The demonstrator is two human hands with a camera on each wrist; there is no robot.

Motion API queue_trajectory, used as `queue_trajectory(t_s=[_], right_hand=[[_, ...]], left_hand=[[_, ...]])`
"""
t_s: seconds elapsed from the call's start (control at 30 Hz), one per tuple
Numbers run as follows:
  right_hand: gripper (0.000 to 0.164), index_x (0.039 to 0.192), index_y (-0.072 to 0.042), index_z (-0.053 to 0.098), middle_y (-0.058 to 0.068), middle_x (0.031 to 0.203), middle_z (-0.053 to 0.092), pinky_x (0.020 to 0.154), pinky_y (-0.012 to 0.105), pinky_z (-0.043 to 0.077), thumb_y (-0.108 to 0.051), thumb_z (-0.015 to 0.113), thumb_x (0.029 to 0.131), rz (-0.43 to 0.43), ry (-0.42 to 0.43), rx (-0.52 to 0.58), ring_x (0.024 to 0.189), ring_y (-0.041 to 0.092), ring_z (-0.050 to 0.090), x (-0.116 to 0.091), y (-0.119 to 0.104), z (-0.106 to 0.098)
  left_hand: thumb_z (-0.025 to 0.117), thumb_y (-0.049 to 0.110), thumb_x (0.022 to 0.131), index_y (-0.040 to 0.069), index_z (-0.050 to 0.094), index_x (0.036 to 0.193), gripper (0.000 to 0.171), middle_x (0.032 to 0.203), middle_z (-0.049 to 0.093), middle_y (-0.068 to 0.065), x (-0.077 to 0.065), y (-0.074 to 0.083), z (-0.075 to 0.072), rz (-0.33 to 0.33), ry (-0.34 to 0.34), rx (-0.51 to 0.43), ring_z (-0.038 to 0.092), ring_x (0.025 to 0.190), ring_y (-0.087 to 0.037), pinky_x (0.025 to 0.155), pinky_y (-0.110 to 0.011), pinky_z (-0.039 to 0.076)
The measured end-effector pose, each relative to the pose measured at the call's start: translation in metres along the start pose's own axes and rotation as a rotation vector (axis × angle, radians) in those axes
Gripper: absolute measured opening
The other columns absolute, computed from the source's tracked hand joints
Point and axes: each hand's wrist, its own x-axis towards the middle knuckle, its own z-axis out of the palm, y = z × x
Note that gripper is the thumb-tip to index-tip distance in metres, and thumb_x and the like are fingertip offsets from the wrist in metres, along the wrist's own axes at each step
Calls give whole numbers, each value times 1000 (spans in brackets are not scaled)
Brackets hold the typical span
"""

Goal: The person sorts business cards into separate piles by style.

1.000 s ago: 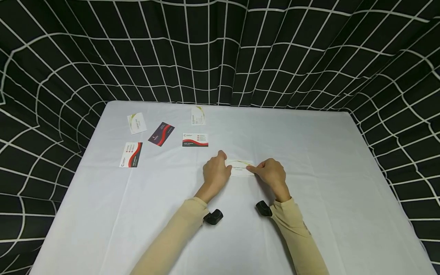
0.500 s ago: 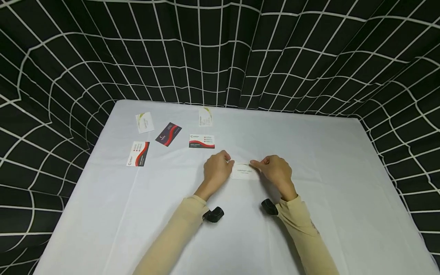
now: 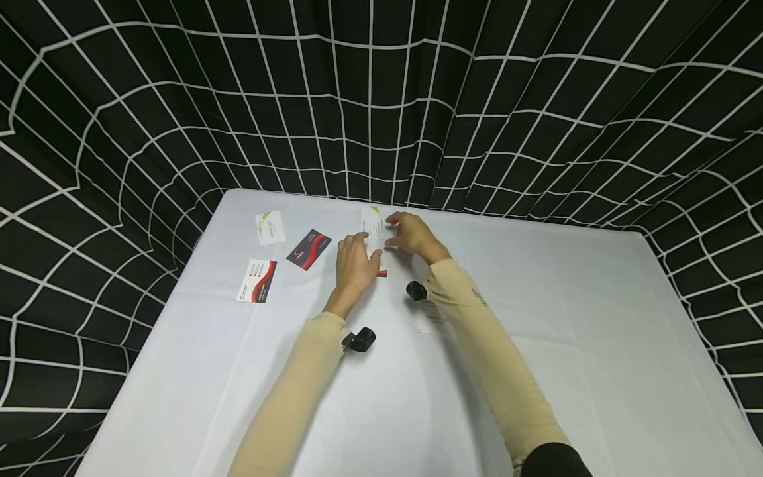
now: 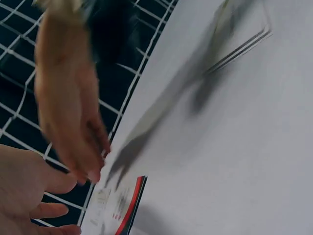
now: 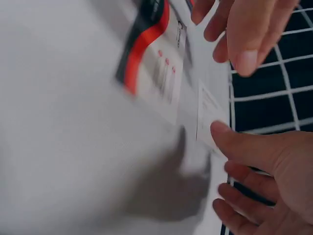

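Note:
My left hand point(image 3: 356, 265) hovers over the white business card with a red and black wave point(image 5: 155, 68), hiding most of it in the head view; its fingers are spread and hold nothing. Just to the right, my right hand point(image 3: 414, 237) reaches toward the back of the table, thumb and fingers apart, beside an upright white business card with a green curve point(image 3: 371, 220). Nothing lies between its fingers. Under the right forearm, a white business card point(image 3: 428, 321) shows partly on the cloth.
To the left lie a dark business card with a red stripe point(image 3: 308, 250), a white one with a green corner point(image 3: 271, 228) and a red-and-white one point(image 3: 257, 281). White cloth covers the table point(image 3: 369, 411). A black curtain with white grid lines point(image 3: 393, 99) stands along the back edge.
Both hands have left the white card in the middle, which stays on the table. They have moved forward and left to the cards farther back. The head view has shifted slightly.

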Motion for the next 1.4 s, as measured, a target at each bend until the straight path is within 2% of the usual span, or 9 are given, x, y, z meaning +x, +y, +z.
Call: queue_trajectory(t_s=[0.27,0.4,0.5,0.63,0.73,0.9,1.07,1.27,1.4], right_hand=[[62,144,-5,46,14,150,42,111,40,33,10,58,85,106,-75,-44,139,31,37,52,-31,15],[62,143,-7,48,14,146,45,109,43,35,-4,72,85,121,-110,-171,133,33,41,64,-36,17],[66,140,-6,51,15,142,47,109,44,35,-16,80,81,154,-114,-230,133,34,41,63,-33,15],[65,132,-3,57,15,135,51,108,41,37,-19,85,76,212,-92,-161,129,32,44,59,-28,10],[51,120,-2,64,13,123,61,100,37,43,-12,86,75,195,-44,-92,115,27,55,57,-24,10],[28,102,0,71,11,100,68,88,34,48,-2,82,77,93,89,24,90,21,59,50,-15,14],[16,94,3,73,14,91,71,88,33,49,0,79,79,30,181,139,83,22,64,32,-4,9],[15,92,4,72,15,88,72,68,23,48,-3,79,80,2,316,319,77,20,64,13,8,-1],[16,93,5,71,16,89,71,65,16,46,-5,77,83,13,376,444,72,11,61,-1,17,-3]], left_hand=[[51,5,99,-8,43,140,44,136,50,-26,17,-12,4,-44,-51,-71,47,128,-38,106,-44,38],[51,2,98,-7,44,140,44,136,52,-25,23,-21,-1,-61,-54,-74,48,128,-37,106,-44,38],[53,4,97,-6,42,142,48,138,52,-24,25,-23,-3,-41,-110,-79,47,130,-37,108,-44,36],[58,8,96,-5,45,141,49,140,51,-24,25,-22,0,-18,-156,-32,40,136,-36,111,-45,32],[60,10,94,-5,49,139,48,140,51,-24,24,-21,2,-14,-147,12,36,139,-36,112,-46,30],[63,10,92,-7,52,136,48,137,54,-23,26,-20,2,-2,-114,-21,43,134,-37,109,-46,34],[69,3,86,-5,59,129,45,126,60,-23,31,-14,2,-5,-37,-116,54,120,-38,103,-46,40],[63,-12,81,-1,64,121,42,110,66,-21,38,-9,5,1,121,-312,61,105,-34,92,-44,46],[67,-11,82,-2,69,110,29,101,70,-20,41,-4,8,-26,195,-427,65,95,-29,82,-38,50]])
